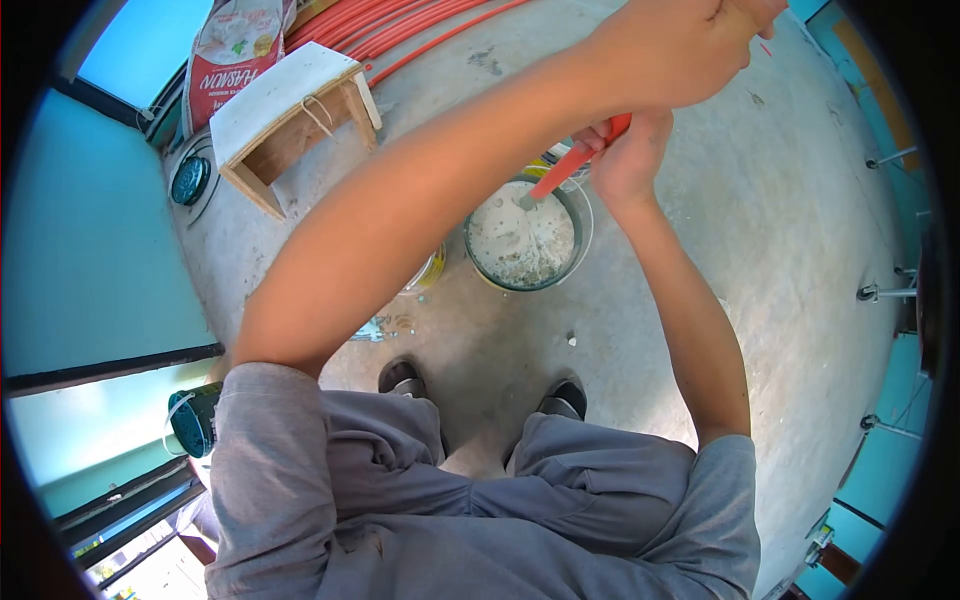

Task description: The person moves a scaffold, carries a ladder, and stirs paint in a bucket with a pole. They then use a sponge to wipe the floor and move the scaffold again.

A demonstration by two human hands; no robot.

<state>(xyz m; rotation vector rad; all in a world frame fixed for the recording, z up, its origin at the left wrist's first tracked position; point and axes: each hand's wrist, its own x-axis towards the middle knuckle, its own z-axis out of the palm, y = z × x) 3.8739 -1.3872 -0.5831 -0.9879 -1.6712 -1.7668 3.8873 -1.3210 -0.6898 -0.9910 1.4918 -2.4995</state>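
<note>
My left arm reaches across to the upper right, where my left hand [690,50] is curled closed. It appears to grip the upper part of an orange-red pipe [560,172], though that part is hidden behind the hand. Lower down, my right hand [635,160] wraps its fingers round the same pipe. The pipe slants down to the left, its greyish lower end in a pale, lumpy wet mix [520,240]. A dark bucket [480,272] with a wire handle holds this mix and stands on the floor in front of my feet.
Behind the bucket a printed container shows partly; another yellow-labelled container [428,272] is half covered by my left arm. A white-topped wooden box [285,110], a red-and-white sack [235,60] and several orange pipes [400,30] lie farther off. A dark pail [195,420] is at left.
</note>
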